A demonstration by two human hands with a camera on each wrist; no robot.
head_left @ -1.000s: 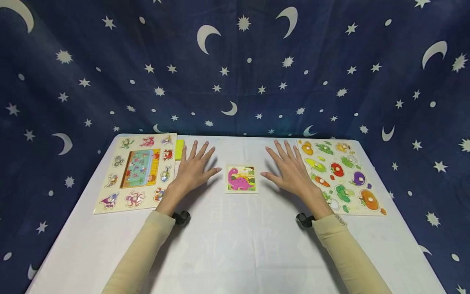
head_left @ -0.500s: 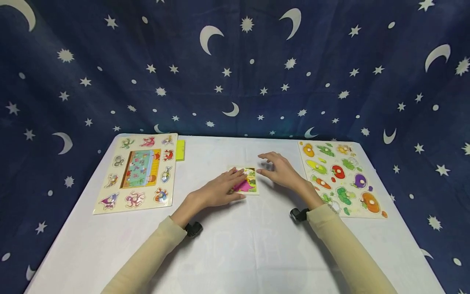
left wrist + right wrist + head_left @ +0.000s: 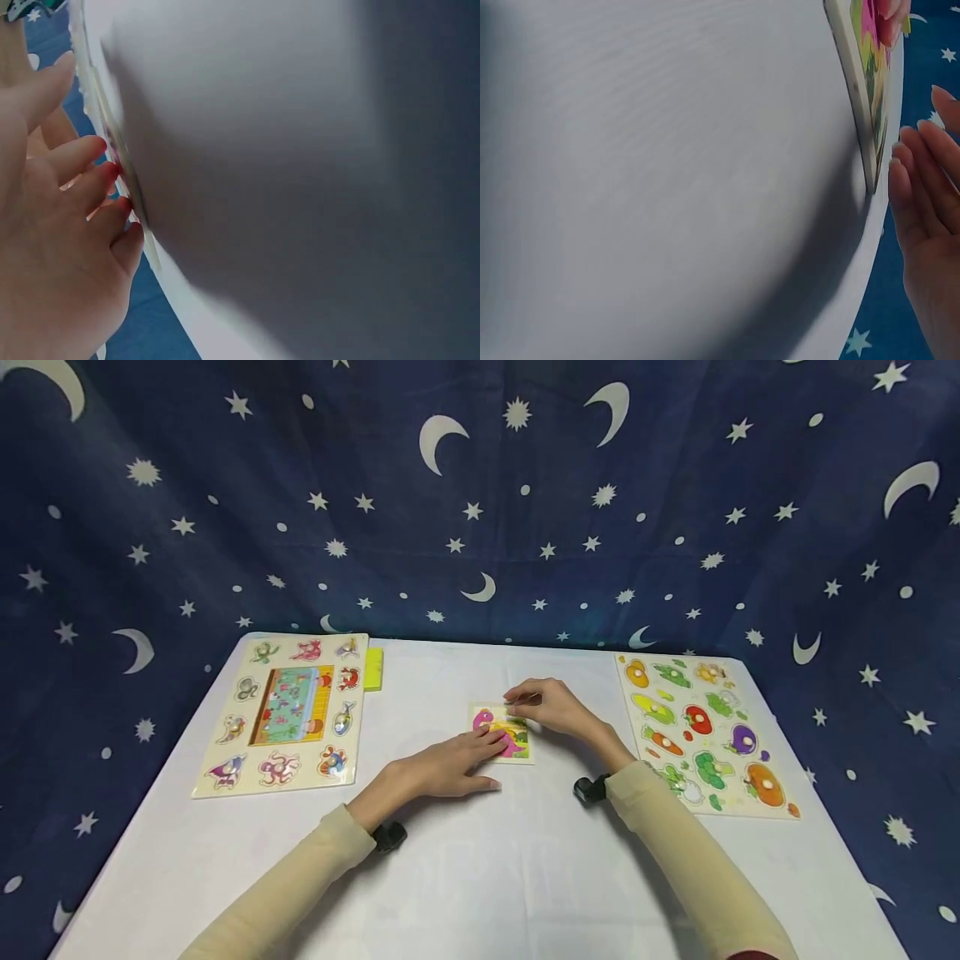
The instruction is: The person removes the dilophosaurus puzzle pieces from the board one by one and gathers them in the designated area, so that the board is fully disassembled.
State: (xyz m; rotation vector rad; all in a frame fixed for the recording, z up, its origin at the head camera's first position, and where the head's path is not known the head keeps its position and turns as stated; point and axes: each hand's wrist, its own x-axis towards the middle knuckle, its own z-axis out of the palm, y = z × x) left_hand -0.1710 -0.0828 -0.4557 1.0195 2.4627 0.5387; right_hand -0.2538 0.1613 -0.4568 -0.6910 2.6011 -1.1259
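A small square wooden puzzle with a pink dinosaur picture [image 3: 519, 745] lies mid-table in the head view. My left hand [image 3: 444, 767] rests its extended fingers across the picture's left and middle part, hiding some of the dinosaur. The thumb stays off to the near side. At the far right corner of the puzzle is my right hand [image 3: 557, 707], fingers bent and fingertips right over the edge. The right wrist view has the puzzle's edge [image 3: 861, 101] side-on, with the right fingers [image 3: 922, 176] beside its corner and no piece visible between them and the thumb.
To the left lies a sea-animal peg board [image 3: 243, 706], with a yellow block [image 3: 372, 669] against its right side. A vegetable peg board [image 3: 705, 735] lies at the right. Behind the white table [image 3: 480, 877] hangs a dark blue star-and-moon cloth [image 3: 405, 527].
From spread flat at either side, both hands have moved inward. The left now lies on the dinosaur puzzle; the right has come to its far right corner with its fingers bent.
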